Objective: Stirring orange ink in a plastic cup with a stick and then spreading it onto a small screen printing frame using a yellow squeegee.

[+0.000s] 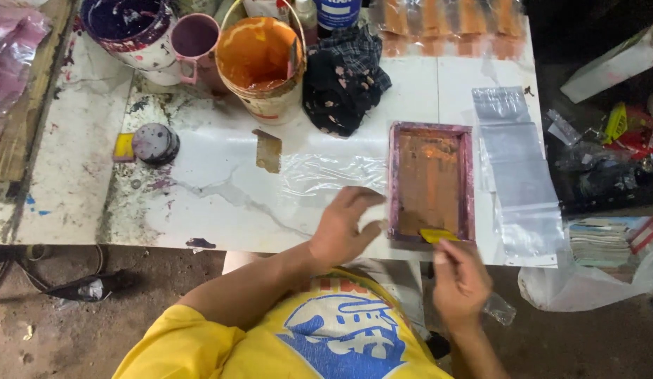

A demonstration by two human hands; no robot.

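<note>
A small screen-printing frame [394,179] with a purple-stained rim and orange-stained mesh lies on the white table [221,189] near its front edge. My left hand [344,226] rests against the frame's left side, fingers bent, partly on a clear plastic bag [319,175] lying flat left of the frame. At the frame's near edge my right hand [458,282] grips a yellow squeegee [437,235], its blade on the mesh.
At the back stand an orange paint bucket [260,60], a purple paint bucket [126,28], a pink mug [194,38] and a dark rag [344,77]. Clear bags [526,182] lie right of the frame; printed ones [446,21] at the far edge. A round lid [155,143] sits left.
</note>
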